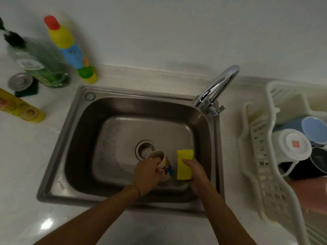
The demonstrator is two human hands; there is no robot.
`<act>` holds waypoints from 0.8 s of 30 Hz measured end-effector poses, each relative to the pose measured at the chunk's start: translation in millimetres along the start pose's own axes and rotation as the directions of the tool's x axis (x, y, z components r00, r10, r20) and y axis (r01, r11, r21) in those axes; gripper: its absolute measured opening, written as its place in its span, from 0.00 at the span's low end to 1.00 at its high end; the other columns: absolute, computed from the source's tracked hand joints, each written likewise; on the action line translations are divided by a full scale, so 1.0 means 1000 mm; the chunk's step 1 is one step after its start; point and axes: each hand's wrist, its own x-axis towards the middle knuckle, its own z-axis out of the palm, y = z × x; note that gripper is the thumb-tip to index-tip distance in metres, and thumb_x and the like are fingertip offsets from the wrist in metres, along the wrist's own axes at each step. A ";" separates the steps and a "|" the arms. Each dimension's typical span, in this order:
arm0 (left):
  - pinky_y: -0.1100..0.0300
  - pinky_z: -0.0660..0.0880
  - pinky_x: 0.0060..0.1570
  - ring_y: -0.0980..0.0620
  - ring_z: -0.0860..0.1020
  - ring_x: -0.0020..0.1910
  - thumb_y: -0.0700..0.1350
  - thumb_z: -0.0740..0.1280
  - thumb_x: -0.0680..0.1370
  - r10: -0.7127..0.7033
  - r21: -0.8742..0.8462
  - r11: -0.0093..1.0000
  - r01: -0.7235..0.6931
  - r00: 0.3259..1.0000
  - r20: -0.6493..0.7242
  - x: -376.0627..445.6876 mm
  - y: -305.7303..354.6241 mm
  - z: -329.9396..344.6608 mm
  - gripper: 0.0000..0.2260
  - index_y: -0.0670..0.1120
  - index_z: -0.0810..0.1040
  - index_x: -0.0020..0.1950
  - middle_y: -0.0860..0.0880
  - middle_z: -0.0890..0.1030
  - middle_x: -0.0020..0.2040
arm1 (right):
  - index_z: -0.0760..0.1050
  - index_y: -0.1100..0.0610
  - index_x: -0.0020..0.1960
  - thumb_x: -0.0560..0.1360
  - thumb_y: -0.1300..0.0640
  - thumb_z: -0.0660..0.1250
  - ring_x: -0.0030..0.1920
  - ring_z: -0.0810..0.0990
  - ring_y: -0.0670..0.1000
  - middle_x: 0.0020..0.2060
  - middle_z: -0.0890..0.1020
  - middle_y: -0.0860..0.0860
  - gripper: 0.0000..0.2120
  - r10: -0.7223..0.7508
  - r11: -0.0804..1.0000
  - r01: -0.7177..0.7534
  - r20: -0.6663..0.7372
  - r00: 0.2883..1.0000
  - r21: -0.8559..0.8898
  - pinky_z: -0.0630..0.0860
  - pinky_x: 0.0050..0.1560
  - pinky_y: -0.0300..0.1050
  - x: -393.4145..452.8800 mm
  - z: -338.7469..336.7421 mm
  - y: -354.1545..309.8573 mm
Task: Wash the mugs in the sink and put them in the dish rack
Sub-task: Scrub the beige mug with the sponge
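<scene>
Left hand point(147, 171) grasps a mug point(163, 167); right hand point(193, 171) clasps a yellow sponge point(184, 164). Wet ceramic could slip into the sink point(113, 131).

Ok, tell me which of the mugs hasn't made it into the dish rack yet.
The cream mug with the cartoon print, held in the left hand over the sink. The white mug, light blue mug and dark mug already sit upside down in the dish rack.

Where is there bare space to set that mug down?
Bare counter lies left of the sink, below the yellow can. The sink floor left of the drain is free. The dish rack looks crowded with upturned mugs.
</scene>
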 end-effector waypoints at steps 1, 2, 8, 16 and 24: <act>0.54 0.78 0.51 0.45 0.81 0.46 0.48 0.69 0.78 0.085 0.082 0.993 -0.083 0.996 -0.024 -0.007 0.002 -0.010 0.07 0.46 0.81 0.54 0.47 0.84 0.48 | 0.76 0.50 0.64 0.76 0.51 0.72 0.57 0.81 0.59 0.56 0.83 0.55 0.18 -0.018 1.000 0.018 0.001 1.000 0.004 0.79 0.54 0.58 -0.003 0.008 0.004; 0.49 0.79 0.48 0.45 0.80 0.41 0.48 0.70 0.76 0.147 0.161 0.977 -0.138 0.988 -0.043 -0.013 0.001 -0.019 0.06 0.47 0.80 0.49 0.48 0.83 0.43 | 0.76 0.48 0.63 0.72 0.47 0.75 0.57 0.81 0.59 0.56 0.83 0.54 0.21 -0.039 0.999 0.039 0.005 0.999 0.011 0.79 0.55 0.59 -0.010 0.017 0.007; 0.44 0.78 0.57 0.46 0.81 0.46 0.44 0.71 0.71 0.498 0.336 0.819 -0.465 0.867 -0.014 -0.038 -0.004 -0.049 0.09 0.49 0.80 0.50 0.51 0.83 0.43 | 0.78 0.53 0.58 0.65 0.51 0.81 0.48 0.84 0.58 0.50 0.85 0.61 0.24 -0.102 0.991 0.091 0.108 0.989 0.094 0.80 0.48 0.58 -0.040 0.061 0.009; 0.63 0.70 0.61 0.56 0.74 0.57 0.54 0.67 0.79 0.504 0.186 0.864 -0.469 0.819 -0.275 -0.038 -0.019 -0.089 0.10 0.53 0.79 0.58 0.53 0.79 0.57 | 0.75 0.50 0.65 0.72 0.62 0.74 0.51 0.85 0.59 0.53 0.85 0.56 0.23 -0.160 0.984 0.152 0.083 0.984 0.096 0.82 0.52 0.64 -0.045 0.082 0.005; 0.40 0.80 0.60 0.42 0.80 0.64 0.58 0.71 0.78 -0.105 -0.470 0.586 0.660 0.637 0.763 -0.014 -0.023 -0.155 0.22 0.53 0.76 0.69 0.45 0.82 0.65 | 0.76 0.51 0.66 0.58 0.52 0.78 0.57 0.83 0.61 0.55 0.85 0.56 0.36 -0.176 0.981 0.193 0.269 0.947 -0.037 0.78 0.59 0.66 -0.054 0.089 -0.004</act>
